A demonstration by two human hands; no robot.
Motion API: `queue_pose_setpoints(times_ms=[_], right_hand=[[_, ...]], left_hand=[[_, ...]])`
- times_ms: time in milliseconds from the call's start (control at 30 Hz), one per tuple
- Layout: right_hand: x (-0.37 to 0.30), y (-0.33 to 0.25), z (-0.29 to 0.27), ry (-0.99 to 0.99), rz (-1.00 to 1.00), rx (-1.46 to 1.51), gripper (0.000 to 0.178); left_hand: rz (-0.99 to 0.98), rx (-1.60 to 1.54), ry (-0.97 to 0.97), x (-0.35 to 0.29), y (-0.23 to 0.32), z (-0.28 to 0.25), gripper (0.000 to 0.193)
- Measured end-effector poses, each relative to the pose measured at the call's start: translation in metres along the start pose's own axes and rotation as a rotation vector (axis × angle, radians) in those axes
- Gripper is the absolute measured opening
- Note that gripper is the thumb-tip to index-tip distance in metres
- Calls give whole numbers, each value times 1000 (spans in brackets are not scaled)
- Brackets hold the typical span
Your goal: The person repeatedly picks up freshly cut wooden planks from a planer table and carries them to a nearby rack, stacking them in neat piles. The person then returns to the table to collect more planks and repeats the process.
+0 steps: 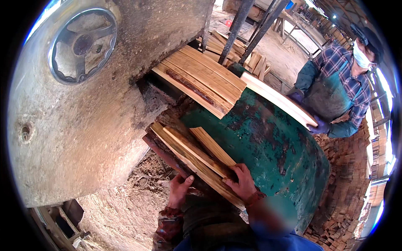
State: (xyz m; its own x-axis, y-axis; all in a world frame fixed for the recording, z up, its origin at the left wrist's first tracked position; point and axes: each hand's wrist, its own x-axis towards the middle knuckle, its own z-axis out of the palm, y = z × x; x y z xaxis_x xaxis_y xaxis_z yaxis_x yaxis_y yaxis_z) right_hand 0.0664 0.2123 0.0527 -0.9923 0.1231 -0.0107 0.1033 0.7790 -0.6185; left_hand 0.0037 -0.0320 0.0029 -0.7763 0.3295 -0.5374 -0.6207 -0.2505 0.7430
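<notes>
Several rough wooden strips (201,165) lie side by side in front of me, along the near left edge of a worn green table. My right hand (242,184) grips the near end of the strips from above, its thumb lying across the wood. Beside that hand, a shorter loose strip (212,145) slants away over the green surface. My left hand (179,191) is at the rusty brown table edge (163,155), left of the strips. Its thumb and fingers are apart, and no piece shows between them; the lower fingers are partly hidden.
Fresh-cut boards (197,81) stick out over the green table (268,142) beside a large machine housing with a handwheel (83,44). Across the table, a gloved co-worker (335,88) holds a long pale board (278,98). Wood offcuts (339,201) pile up at right; sawdust (117,213) covers the floor.
</notes>
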Motion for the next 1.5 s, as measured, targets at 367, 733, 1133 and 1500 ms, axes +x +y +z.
queue_pose_setpoints(times_ms=[367,733,1133,1500], right_hand=[[-5,-5,2,-31,-36,-8,49],[-4,-4,3,18,-49,-5,51],[-5,-2,7,68,-111,-4,48],[-12,-6,14,59,-86,-43,52]], left_hand=[[49,117,-47,4,-17,-11,52],[31,65,-42,-3,-10,-2,51],[84,58,31,-2,-21,5,52],[78,79,114,-6,-6,24,40]])
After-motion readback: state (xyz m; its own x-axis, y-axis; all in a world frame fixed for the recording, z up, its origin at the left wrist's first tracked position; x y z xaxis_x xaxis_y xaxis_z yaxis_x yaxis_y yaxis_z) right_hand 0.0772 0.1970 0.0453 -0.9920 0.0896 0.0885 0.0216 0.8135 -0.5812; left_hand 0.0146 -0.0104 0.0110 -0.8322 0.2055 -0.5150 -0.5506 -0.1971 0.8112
